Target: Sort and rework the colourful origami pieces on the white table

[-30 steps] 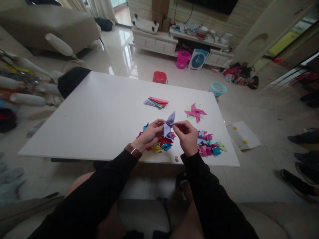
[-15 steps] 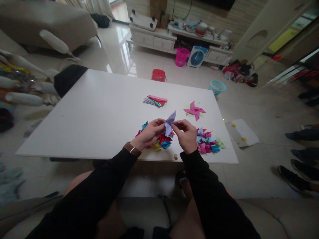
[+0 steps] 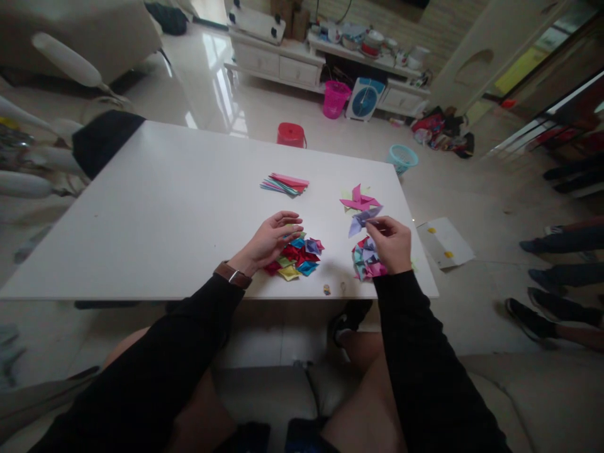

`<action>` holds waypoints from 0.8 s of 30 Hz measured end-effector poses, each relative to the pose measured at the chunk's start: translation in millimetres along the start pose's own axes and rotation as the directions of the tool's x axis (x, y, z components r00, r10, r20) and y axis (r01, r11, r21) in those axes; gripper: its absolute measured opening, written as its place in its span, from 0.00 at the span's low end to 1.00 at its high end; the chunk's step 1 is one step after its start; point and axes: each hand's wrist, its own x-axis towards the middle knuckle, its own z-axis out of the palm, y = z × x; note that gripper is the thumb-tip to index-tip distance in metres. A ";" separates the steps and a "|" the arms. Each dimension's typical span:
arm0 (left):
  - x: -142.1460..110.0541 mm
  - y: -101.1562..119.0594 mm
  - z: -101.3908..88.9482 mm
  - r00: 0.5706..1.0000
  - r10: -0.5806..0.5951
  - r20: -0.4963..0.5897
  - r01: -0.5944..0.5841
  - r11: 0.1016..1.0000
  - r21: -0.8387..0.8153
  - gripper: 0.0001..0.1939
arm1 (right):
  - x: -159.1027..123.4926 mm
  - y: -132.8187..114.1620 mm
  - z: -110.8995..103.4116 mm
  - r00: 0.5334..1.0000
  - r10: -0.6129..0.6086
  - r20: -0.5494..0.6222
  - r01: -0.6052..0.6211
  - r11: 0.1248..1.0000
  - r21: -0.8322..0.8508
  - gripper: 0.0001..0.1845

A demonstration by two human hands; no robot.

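Observation:
In my right hand I pinch a lilac folded-paper piece by its near end, above the white table. Just below it lies a pile of folded-paper pieces in pink, mint and lilac, partly covered by the hand. My left hand is empty, its fingers apart and slightly curled, over the left edge of another pile of folded pieces in red, blue, yellow and green. Behind the lilac piece rests a pink pinwheel-like paper shape on pale green paper.
On the white table, a fanned stack of coloured paper strips lies toward the far side. Two tiny objects, one a brownish trinket, sit by the near edge. A red stool and a light-blue basket stand beyond the table.
My left hand has let go of the lilac piece and drawn slightly left. My right hand has carried the piece rightward, over the right pile. The whole view has shifted a little.

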 end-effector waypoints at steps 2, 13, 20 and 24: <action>-0.6 3.2 -1.1 1.000 0.000 -0.009 0.000 1.000 0.018 0.15 | 7.2 22.9 -28.1 0.999 0.035 -0.017 -0.037 0.987 -0.159 0.10; 1.0 8.7 -7.7 0.999 -0.007 -0.046 0.011 0.997 0.071 0.17 | 14.1 108.7 -87.5 0.955 0.248 0.160 -0.071 0.720 -0.690 0.10; -0.6 14.6 -8.4 0.995 -0.006 -0.098 0.014 0.997 0.079 0.15 | 20.5 92.8 -78.5 0.984 0.174 0.028 -0.130 0.823 -0.553 0.18; -0.4 17.0 -10.9 0.987 0.020 -0.159 -0.001 0.993 0.115 0.10 | 20.9 78.6 -70.2 0.992 0.110 -0.063 -0.126 0.872 -0.473 0.14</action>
